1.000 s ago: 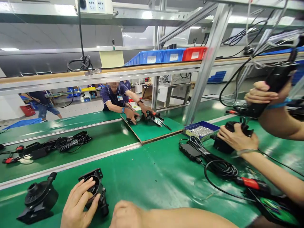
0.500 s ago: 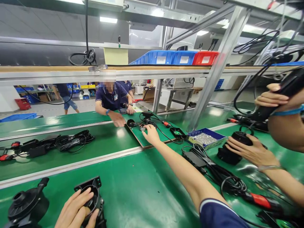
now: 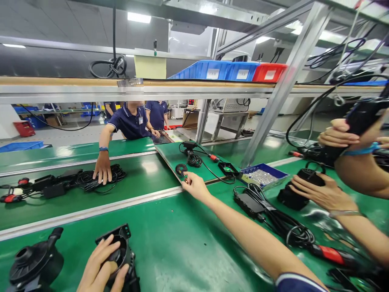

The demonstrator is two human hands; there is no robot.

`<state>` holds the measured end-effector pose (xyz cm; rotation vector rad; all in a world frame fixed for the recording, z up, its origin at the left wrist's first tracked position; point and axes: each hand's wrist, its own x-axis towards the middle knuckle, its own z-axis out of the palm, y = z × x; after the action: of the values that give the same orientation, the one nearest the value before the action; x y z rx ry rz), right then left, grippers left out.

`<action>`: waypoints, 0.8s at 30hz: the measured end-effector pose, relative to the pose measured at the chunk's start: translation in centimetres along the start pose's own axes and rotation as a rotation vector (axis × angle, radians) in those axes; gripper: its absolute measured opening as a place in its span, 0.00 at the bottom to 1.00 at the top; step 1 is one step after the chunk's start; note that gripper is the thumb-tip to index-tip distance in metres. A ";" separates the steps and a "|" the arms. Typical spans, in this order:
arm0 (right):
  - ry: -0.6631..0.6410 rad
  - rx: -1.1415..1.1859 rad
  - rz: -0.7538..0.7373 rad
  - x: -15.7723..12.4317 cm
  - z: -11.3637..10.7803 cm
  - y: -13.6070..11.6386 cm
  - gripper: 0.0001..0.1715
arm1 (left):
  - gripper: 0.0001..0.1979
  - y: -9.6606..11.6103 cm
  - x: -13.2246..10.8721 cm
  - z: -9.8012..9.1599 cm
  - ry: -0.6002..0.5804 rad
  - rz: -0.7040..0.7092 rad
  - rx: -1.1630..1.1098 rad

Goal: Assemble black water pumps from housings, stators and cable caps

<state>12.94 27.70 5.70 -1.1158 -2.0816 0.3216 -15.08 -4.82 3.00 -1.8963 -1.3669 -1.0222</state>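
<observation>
In the head view, my left hand (image 3: 101, 265) has its fingers and thumb wrapped over a black plastic housing (image 3: 126, 253) with a round opening, standing on the green bench. To its left, apart from it, a black pump-like part (image 3: 35, 259) has a spout pointing up. My right arm stretches forward, and my right hand (image 3: 196, 185) pinches at the near edge of a green board (image 3: 165, 151). Between its fingertips is a small piece by a black round part (image 3: 181, 169); the exact grip is partly hidden. A coiled black cable (image 3: 193, 159) lies beyond.
A co-worker opposite has a hand (image 3: 103, 168) on a cable bundle (image 3: 86, 180). At right, another person's hands hold a black handheld tool (image 3: 364, 117) and a black round unit (image 3: 300, 190). Near them are a blue tray (image 3: 264, 176) of small metal parts and corded units (image 3: 276, 219).
My right hand has drawn back slightly towards me, and the black round part has shifted nearer with it. The co-worker's hand opposite has moved left onto the cable bundle. My left hand keeps its hold.
</observation>
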 end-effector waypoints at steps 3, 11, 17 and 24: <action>0.001 0.164 -0.011 -8.5 -0.9 -2.1 0.16 | 0.08 1.1 0.2 0.3 0.039 -0.095 -0.027; -0.477 0.445 -0.082 -21.5 -4.7 -9.3 0.16 | 0.14 3.2 1.3 0.0 0.093 -0.402 -0.081; -0.525 0.261 -0.274 -18.8 -6.5 -10.4 0.31 | 0.18 2.9 0.9 -0.1 0.108 -0.511 -0.086; -0.733 -0.027 -0.477 -12.3 -3.7 -9.6 0.43 | 0.19 3.7 0.7 0.0 0.073 -0.630 -0.077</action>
<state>13.89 11.79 7.29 -0.5026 -2.9133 0.5170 -11.42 -5.60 3.47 -1.4770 -1.9603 -1.4334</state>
